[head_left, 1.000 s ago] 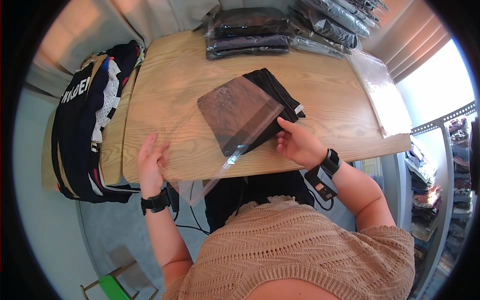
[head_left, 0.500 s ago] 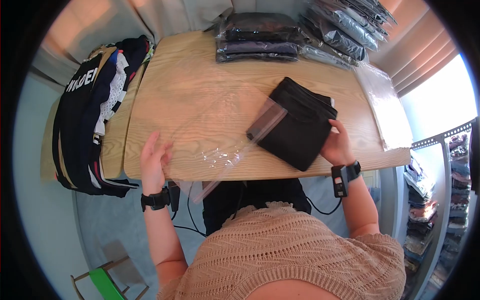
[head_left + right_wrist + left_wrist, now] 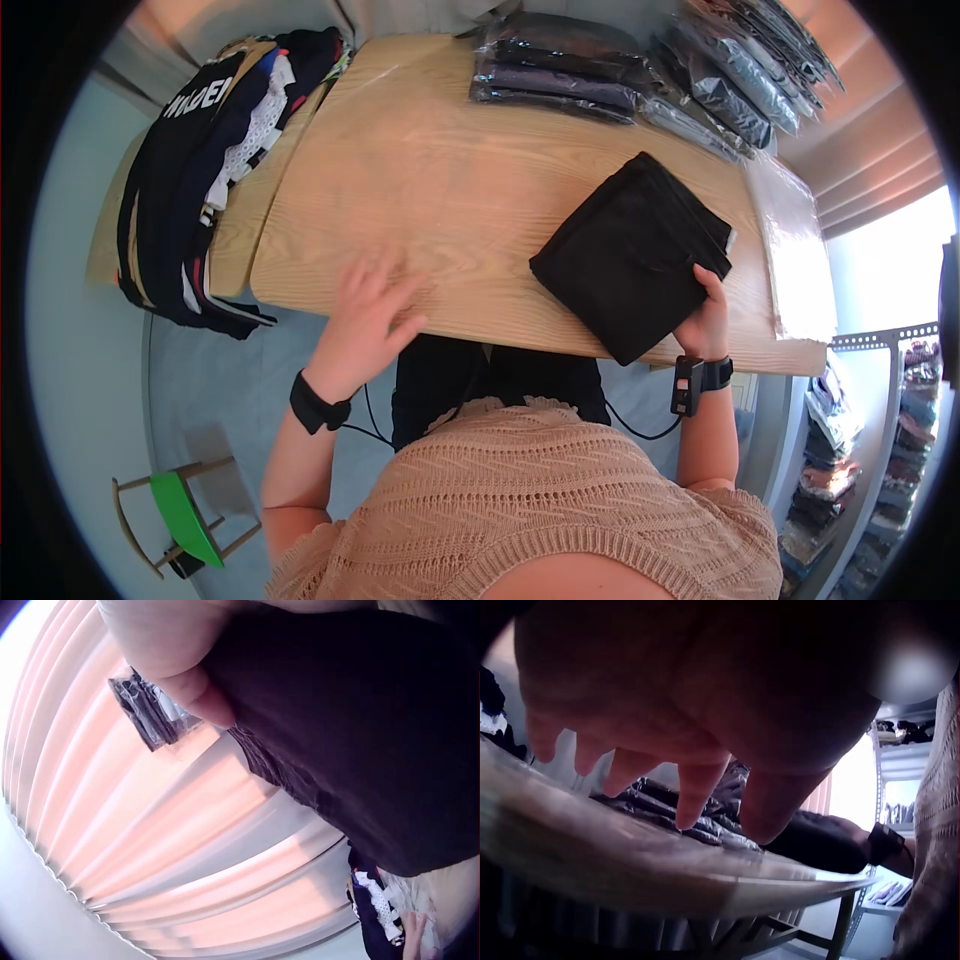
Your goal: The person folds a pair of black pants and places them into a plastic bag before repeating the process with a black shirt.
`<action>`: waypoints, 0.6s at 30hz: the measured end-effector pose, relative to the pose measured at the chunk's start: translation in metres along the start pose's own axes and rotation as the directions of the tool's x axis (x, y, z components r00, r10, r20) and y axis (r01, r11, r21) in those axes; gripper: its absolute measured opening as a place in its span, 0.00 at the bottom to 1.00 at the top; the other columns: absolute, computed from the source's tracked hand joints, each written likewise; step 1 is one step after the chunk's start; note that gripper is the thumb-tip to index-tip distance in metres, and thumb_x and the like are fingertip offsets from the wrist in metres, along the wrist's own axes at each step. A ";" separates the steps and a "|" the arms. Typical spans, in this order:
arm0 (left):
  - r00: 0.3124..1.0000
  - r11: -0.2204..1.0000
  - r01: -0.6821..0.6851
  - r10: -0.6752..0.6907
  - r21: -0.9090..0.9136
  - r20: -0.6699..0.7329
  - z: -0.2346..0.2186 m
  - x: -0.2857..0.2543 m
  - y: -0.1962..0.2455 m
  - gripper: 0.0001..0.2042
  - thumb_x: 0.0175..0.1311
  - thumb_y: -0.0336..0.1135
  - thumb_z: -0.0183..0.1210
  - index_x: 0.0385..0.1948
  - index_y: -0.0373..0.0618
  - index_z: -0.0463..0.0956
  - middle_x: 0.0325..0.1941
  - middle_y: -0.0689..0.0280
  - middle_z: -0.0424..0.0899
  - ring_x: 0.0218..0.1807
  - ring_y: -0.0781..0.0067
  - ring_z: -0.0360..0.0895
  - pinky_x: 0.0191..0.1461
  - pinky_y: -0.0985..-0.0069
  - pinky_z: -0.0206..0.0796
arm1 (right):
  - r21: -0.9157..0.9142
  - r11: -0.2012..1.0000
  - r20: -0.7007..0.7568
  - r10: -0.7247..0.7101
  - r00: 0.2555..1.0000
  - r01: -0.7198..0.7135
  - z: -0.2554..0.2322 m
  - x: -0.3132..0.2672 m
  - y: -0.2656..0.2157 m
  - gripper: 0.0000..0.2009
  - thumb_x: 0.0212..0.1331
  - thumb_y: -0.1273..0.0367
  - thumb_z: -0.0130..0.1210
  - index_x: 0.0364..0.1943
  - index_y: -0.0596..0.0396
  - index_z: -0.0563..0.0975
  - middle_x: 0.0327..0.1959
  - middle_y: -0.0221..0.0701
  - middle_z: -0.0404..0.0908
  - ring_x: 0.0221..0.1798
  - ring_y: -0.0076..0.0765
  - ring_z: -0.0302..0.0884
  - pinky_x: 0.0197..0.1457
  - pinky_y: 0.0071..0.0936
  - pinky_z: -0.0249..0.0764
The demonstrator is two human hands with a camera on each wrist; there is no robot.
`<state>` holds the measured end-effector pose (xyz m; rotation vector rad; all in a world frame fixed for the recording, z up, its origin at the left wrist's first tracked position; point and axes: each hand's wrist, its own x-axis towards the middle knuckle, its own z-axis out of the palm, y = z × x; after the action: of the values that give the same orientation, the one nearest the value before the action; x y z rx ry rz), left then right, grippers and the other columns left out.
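Note:
My right hand [image 3: 705,318] grips a folded black garment [image 3: 630,255] by its right side, thumb on top, over the right part of the table [image 3: 460,230]. Close up in the right wrist view, the thumb presses on the dark cloth [image 3: 337,735]. My left hand [image 3: 368,325], slightly blurred, hovers by the table's front edge with its fingers spread. The left wrist view shows those fingers pointing down over the tabletop, holding nothing visible. Clear plastic [image 3: 411,894] shows beside the left hand in the right wrist view; its outline is barely visible in the head view.
Bagged dark garments [image 3: 560,65] are stacked at the back, with another bagged pile [image 3: 745,85] at the back right. Clear bags [image 3: 795,245] lie along the right edge. Unbagged clothes [image 3: 185,180] drape at the left. A green-seated chair [image 3: 187,518] stands below left.
The black garment has come away from under the clear plastic and moved right with my right hand. My left hand has shifted right, its fingers now spread. The head view has turned slightly.

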<state>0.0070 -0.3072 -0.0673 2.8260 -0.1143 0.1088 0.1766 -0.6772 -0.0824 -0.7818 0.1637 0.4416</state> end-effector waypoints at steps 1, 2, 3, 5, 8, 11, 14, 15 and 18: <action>1.000 1.000 0.016 -0.016 0.001 -0.001 0.003 -0.002 0.002 0.25 0.57 0.38 0.55 0.58 0.45 0.65 0.67 0.49 0.55 0.69 0.46 0.47 0.68 0.58 0.43 | -0.003 0.999 0.012 -0.043 0.999 0.043 -0.002 0.000 0.000 0.21 0.57 0.68 0.48 0.55 0.61 0.68 0.54 0.40 0.73 0.56 0.44 0.71 0.63 0.41 0.64; 0.999 0.999 0.029 -0.030 0.036 0.015 0.009 -0.004 0.001 0.25 0.57 0.39 0.56 0.58 0.47 0.65 0.66 0.49 0.55 0.69 0.46 0.48 0.68 0.57 0.44 | -0.024 0.998 0.013 -0.066 0.998 0.066 -0.001 -0.001 -0.001 0.22 0.57 0.67 0.48 0.56 0.61 0.67 0.54 0.41 0.73 0.56 0.44 0.71 0.62 0.40 0.65; 0.999 0.997 0.040 -0.042 0.072 0.032 0.014 -0.006 0.001 0.25 0.57 0.40 0.57 0.58 0.48 0.65 0.66 0.49 0.55 0.68 0.46 0.49 0.67 0.57 0.45 | -0.025 0.998 0.018 -0.054 0.998 0.055 0.001 -0.002 -0.001 0.22 0.57 0.67 0.48 0.56 0.61 0.67 0.54 0.41 0.73 0.56 0.44 0.71 0.62 0.40 0.65; 0.998 0.997 0.058 -0.058 0.057 -0.004 0.019 -0.005 0.002 0.25 0.57 0.40 0.57 0.58 0.46 0.65 0.66 0.49 0.56 0.67 0.47 0.50 0.67 0.58 0.46 | 0.015 0.999 0.033 -0.043 0.999 0.043 0.003 -0.005 0.000 0.22 0.57 0.66 0.48 0.56 0.61 0.66 0.55 0.41 0.72 0.56 0.45 0.71 0.62 0.41 0.65; 0.995 0.996 0.080 -0.077 0.031 -0.066 0.023 -0.002 0.000 0.26 0.58 0.40 0.56 0.57 0.39 0.64 0.65 0.49 0.58 0.66 0.48 0.54 0.65 0.59 0.49 | 0.033 0.997 0.100 0.065 0.993 -0.069 0.014 -0.011 0.008 0.22 0.57 0.66 0.48 0.55 0.64 0.67 0.54 0.43 0.73 0.55 0.46 0.72 0.61 0.42 0.66; 0.988 0.996 0.087 -0.088 -0.012 -0.128 0.030 0.005 -0.008 0.25 0.58 0.34 0.54 0.56 0.33 0.62 0.63 0.49 0.59 0.62 0.49 0.58 0.64 0.61 0.52 | 0.048 0.985 0.111 0.159 0.981 -0.165 0.037 -0.016 0.027 0.22 0.57 0.67 0.47 0.54 0.65 0.67 0.52 0.44 0.74 0.52 0.46 0.74 0.59 0.42 0.68; 0.974 0.998 0.058 -0.064 -0.034 -0.216 0.025 0.010 -0.009 0.25 0.55 0.24 0.49 0.58 0.32 0.60 0.63 0.50 0.60 0.61 0.49 0.60 0.63 0.63 0.53 | -0.059 0.955 0.119 0.296 0.948 -0.291 0.057 -0.016 0.048 0.19 0.56 0.69 0.49 0.52 0.63 0.70 0.49 0.42 0.76 0.50 0.42 0.75 0.56 0.37 0.71; 0.961 0.999 0.039 -0.043 -0.020 -0.274 0.023 0.010 -0.008 0.27 0.52 0.18 0.47 0.59 0.33 0.59 0.63 0.50 0.61 0.60 0.49 0.61 0.63 0.65 0.53 | -0.100 0.917 0.147 0.397 0.906 -0.386 0.062 -0.013 0.055 0.18 0.56 0.69 0.49 0.50 0.64 0.71 0.48 0.42 0.77 0.48 0.41 0.76 0.55 0.36 0.72; 0.948 0.998 0.052 -0.060 -0.034 -0.313 0.021 0.014 -0.002 0.32 0.45 0.12 0.43 0.61 0.34 0.56 0.64 0.52 0.60 0.61 0.50 0.60 0.64 0.65 0.53 | -0.140 0.824 0.183 0.566 0.804 -0.549 0.074 -0.001 0.074 0.17 0.57 0.70 0.49 0.50 0.66 0.70 0.46 0.43 0.77 0.47 0.41 0.77 0.53 0.36 0.74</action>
<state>0.0220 -0.3126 -0.0862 2.7416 0.0358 0.5380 0.1420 -0.5784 -0.0775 -0.7501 0.1722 1.1018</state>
